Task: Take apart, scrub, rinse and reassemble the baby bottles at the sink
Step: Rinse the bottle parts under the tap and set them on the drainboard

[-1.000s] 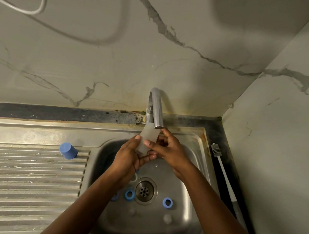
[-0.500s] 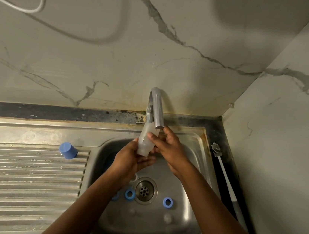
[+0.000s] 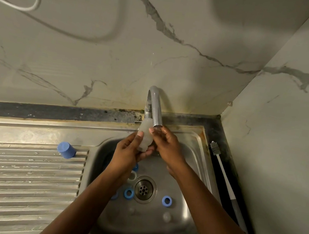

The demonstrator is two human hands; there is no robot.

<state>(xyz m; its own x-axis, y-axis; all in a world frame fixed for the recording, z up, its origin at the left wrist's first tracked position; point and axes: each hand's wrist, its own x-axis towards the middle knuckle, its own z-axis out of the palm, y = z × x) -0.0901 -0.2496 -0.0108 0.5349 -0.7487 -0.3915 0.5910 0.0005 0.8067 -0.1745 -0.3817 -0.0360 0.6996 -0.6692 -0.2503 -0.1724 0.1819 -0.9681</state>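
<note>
Ideally, rotate the translucent plastic baby bottle body (image 3: 144, 135) fully under the curved chrome tap spout (image 3: 155, 107), over the steel sink (image 3: 195, 141), so water reaches every wall. The left hand (image 3: 128, 152) grips its lower end; the right hand (image 3: 165, 145) pinches its side. Long axis near upright; mouth direction cannot be told.

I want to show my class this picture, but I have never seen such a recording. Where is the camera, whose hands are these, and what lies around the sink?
There is no machine here. A person wears a camera on the head, looking down at their own arms. The left hand holds a cloudy bottle under the tap, and the right hand grips its upper part. Blue rings lie in the sink, a blue cap stands on the draining board, and a bottle brush lies on the right.
</note>
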